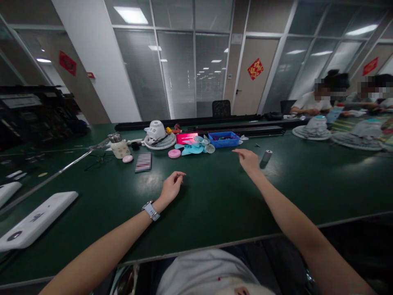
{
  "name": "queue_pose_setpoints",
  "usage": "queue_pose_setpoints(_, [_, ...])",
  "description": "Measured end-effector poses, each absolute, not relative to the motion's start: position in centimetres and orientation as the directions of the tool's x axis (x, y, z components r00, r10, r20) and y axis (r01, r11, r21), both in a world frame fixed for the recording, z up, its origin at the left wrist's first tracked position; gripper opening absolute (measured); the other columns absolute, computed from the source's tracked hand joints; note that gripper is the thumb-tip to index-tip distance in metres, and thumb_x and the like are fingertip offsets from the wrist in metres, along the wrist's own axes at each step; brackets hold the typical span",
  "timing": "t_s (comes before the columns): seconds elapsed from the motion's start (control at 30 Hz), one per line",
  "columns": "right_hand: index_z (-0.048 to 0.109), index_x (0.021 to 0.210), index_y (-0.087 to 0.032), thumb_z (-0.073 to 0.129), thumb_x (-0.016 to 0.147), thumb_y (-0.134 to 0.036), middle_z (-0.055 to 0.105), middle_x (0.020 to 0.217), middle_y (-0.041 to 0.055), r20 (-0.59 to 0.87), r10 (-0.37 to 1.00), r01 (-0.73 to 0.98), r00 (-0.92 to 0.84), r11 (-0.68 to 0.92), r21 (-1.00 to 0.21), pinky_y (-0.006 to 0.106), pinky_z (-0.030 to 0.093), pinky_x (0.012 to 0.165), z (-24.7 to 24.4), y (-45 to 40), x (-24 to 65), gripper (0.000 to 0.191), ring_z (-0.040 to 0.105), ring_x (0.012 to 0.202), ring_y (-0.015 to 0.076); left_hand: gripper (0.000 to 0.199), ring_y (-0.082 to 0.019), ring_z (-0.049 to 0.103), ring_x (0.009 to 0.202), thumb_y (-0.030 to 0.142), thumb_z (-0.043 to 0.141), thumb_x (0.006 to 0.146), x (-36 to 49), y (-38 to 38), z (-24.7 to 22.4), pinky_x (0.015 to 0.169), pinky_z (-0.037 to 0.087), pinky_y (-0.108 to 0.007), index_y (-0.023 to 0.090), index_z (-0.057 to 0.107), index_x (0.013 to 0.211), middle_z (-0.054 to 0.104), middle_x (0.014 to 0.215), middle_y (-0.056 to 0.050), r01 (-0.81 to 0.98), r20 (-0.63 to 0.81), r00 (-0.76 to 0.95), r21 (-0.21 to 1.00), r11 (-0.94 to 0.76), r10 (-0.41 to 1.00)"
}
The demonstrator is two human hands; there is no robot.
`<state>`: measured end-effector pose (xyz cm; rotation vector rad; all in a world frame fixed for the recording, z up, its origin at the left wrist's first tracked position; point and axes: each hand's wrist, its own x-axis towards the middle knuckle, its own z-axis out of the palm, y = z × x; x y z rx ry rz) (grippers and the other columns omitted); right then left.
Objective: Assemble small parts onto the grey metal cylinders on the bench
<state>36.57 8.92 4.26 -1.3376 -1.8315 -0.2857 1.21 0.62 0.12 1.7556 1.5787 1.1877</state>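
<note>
In the head view, take the shallow blue rectangular plastic bin (224, 143) on the dark green tabletop (211, 217) as your landmark. Your right hand (248, 160) is just nearer you than the bin, slightly to its right, above the table; its fingers point forward and left, the grip released. The small grey cylinder (266, 156) is beside that hand, right of the bin and nearer you (whether it stands or lies, I cannot tell).

Your left hand (172, 186) is left of the bin and nearer you, fingers loosely bent, its grip released too; a watch with a pale strap (151, 211) circles that wrist. Between that hand and the white fan body with its round grille (156, 130), farther left of the bin, sits a round pink disc (174, 153). Translucent light-blue fan blades (194, 148) lie just left of the bin.
</note>
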Motion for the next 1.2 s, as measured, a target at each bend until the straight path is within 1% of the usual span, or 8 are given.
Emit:
queue_pose_setpoints(0.07, [0.077,0.106,-0.02,0.047,0.087,-0.009,0.075,0.11,0.0073,0.72,0.694,0.909,0.015,0.291,-0.299,0.04,0.052,0.092,4.1,9.9,39.4,0.037,0.069,0.1,0.0253,0.03,-0.018,0.063,0.076,0.034,0.047,0.088,1.2,0.6,0.1,0.07,0.045,-0.029,0.02,0.068,0.104,0.065,0.077,-0.001,0.529,0.276,-0.038,0.821,-0.215,0.96])
queue_pose_setpoints(0.17, [0.077,0.107,-0.02,0.048,0.088,-0.012,0.075,0.108,0.0072,0.68,0.73,0.932,0.071,0.195,-0.306,0.038,0.052,0.088,3.6,10.6,41.4,0.035,0.07,0.097,0.026,0.03,-0.018,0.063,0.075,0.033,0.047,0.087,1.2,0.6,0.1,0.071,0.045,-0.029,0.019,0.068,0.104,0.065,0.077,-0.001,0.526,0.281,-0.027,0.82,-0.226,0.959])
queue_pose_setpoints(0.3, [0.076,0.108,-0.021,0.047,0.089,-0.014,0.076,0.106,0.0075,0.655,0.751,0.94,0.084,0.158,-0.302,0.037,0.052,0.085,3.0,10.9,41.5,0.036,0.07,0.093,0.0257,0.03,-0.018,0.062,0.076,0.033,0.047,0.088,1.3,0.6,0.1,0.071,0.045,-0.03,0.019,0.067,0.104,0.064,0.077,-0.001,0.531,0.283,-0.027,0.817,-0.226,0.959])
queue_pose_setpoints(0.47, [0.077,0.107,-0.02,0.044,0.088,-0.012,0.074,0.109,0.0091,0.666,0.737,0.935,0.116,0.145,-0.323,0.036,0.05,0.088,3.1,10.8,41.4,0.039,0.068,0.096,0.0249,0.03,-0.018,0.063,0.077,0.035,0.047,0.089,1.3,0.6,0.1,0.072,0.045,-0.03,0.019,0.067,0.106,0.065,0.078,-0.001,0.533,0.261,-0.019,0.819,-0.211,0.965])
queue_pose_setpoints(0.6, [0.077,0.106,-0.019,0.044,0.088,-0.013,0.075,0.105,0.0101,0.632,0.76,0.929,0.15,0.109,-0.353,0.036,0.05,0.087,3.2,10.8,41.5,0.038,0.069,0.093,0.0251,0.03,-0.018,0.062,0.076,0.035,0.047,0.089,1.2,0.6,0.1,0.071,0.045,-0.029,0.02,0.067,0.105,0.064,0.077,-0.001,0.534,0.264,-0.015,0.818,-0.216,0.964])
queue_pose_setpoints(0.77, [0.076,0.11,-0.018,0.044,0.088,-0.015,0.075,0.105,0.0106,0.636,0.765,0.925,0.105,0.159,-0.344,0.039,0.051,0.087,3.2,11.1,41.9,0.038,0.068,0.092,0.026,0.03,-0.018,0.062,0.073,0.034,0.047,0.088,1.4,0.3,0.4,0.069,0.044,-0.029,0.02,0.068,0.104,0.065,0.075,-0.001,0.545,0.278,-0.007,0.807,-0.23,0.96])
queue_pose_setpoints(0.9, [0.075,0.109,-0.018,0.046,0.086,-0.015,0.072,0.107,0.0115,0.693,0.719,0.917,0.046,0.245,-0.315,0.04,0.05,0.089,3.0,11.7,42.5,0.037,0.066,0.097,0.0253,0.029,-0.018,0.063,0.074,0.034,0.047,0.088,1.4,0.1,0.5,0.069,0.045,-0.028,0.02,0.068,0.103,0.066,0.075,0.0,0.55,0.279,-0.003,0.803,-0.231,0.96])
queue_pose_setpoints(1.2, [0.074,0.108,-0.019,0.053,0.087,-0.021,0.075,0.097,0.0099,0.677,0.728,0.893,0.112,0.225,-0.39,0.038,0.05,0.084,2.8,12.1,43.1,0.03,0.067,0.087,0.0252,0.03,-0.017,0.061,0.072,0.034,0.046,0.09,1.0,0.6,-0.1,0.067,0.044,-0.028,0.019,0.067,0.105,0.065,0.076,0.0,0.566,0.285,0.02,0.787,-0.246,0.958])
